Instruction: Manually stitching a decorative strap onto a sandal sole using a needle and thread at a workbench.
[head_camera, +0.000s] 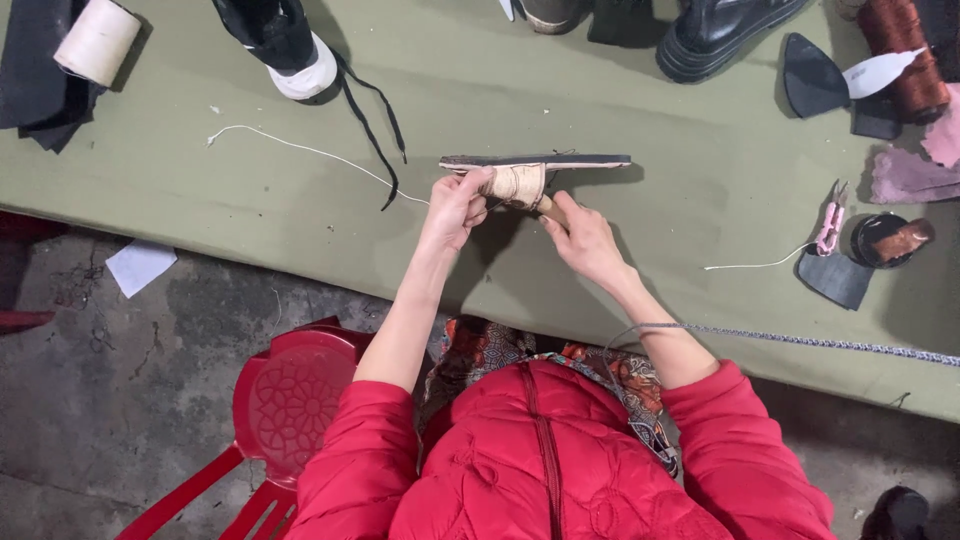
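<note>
Olive-green cloth covers the table (250, 200), and at its middle we hold a flat shoe piece (535, 172), a dark sole on edge with a pale cream upper folded beneath it. Our left hand (458, 205) closes its fingers around the left end of the cream part, thumb and forefinger pinched tight on it. Our right hand (582, 238) grips a wooden handle (551, 209) whose tip meets the cream material; the fingers curl narrow around it, and we cannot tell what kind of tool it is. A white thread (300, 150) runs from the left hand across the cloth toward the left.

At the far left corner sits a cream spool (97, 40) on dark fabric scraps. Just right of it a black shoe with a white sole (285, 45) trails black laces (370, 120). A black boot (720, 30) stands at the top edge, near a dark cut sole piece (812, 78) and a brown spool (905, 50). Well to the right lie pink snips (830, 222) with a short white thread, beside a small black round tin (880, 240). A braided grey cord (820, 342) crosses the near edge of the table. A red plastic chair (285, 400) stands at our left, on a grey concrete floor.
</note>
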